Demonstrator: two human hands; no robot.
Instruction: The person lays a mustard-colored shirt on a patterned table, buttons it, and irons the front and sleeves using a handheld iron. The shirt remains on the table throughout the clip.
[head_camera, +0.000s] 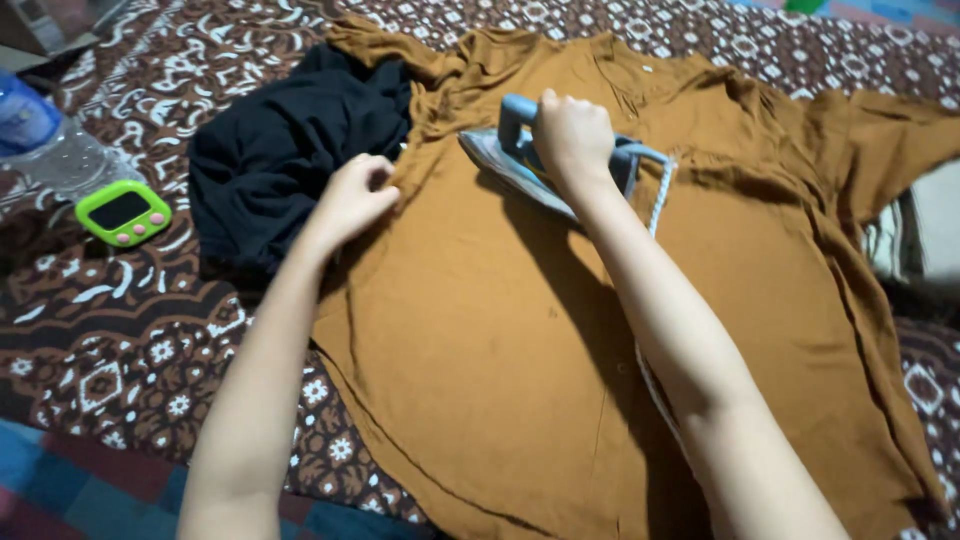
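A green timer (123, 212) and black cloth (275, 150) lie at nine o'clock. The left hand (352, 200) pinches the soft, limp brown shirt (500, 340) at its edge, best held there; at twelve o'clock the right hand (572, 135) wraps the handle of the heavy-looking iron (520, 160), resting on the shirt's upper part.

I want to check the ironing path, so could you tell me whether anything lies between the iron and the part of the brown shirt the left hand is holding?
Nothing visible does. Between the iron in the right hand and the left hand lies only wrinkled brown shirt; the black garment sits beyond its edge.
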